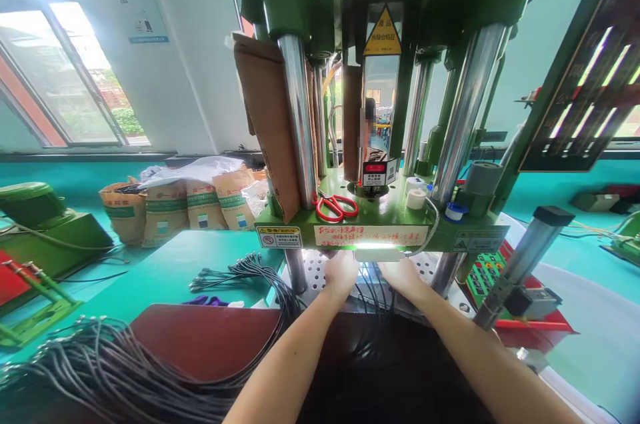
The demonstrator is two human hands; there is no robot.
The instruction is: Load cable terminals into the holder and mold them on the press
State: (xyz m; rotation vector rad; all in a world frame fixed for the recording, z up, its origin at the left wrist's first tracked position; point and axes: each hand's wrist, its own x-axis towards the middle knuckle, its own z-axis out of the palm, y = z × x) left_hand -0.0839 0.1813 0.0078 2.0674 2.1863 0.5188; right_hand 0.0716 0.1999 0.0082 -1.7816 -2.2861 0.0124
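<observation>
Both my hands reach under the green press machine (380,217), below its lit platen. My left hand (341,274) and my right hand (403,275) rest on the mould area, either side of thin black cables (373,291) that run back toward me. The fingertips are hidden under the platen edge, so their grip is unclear. A large bundle of black cables (115,371) lies at my lower left, and its ends (235,271) fan out beside the machine.
Red-handled scissors (336,206) and white tape rolls (415,197) sit on the machine's green ledge. Chrome columns (300,117) stand around the work zone. Brown sacks (185,204) are piled at the left rear. A red control panel (487,271) is on the right.
</observation>
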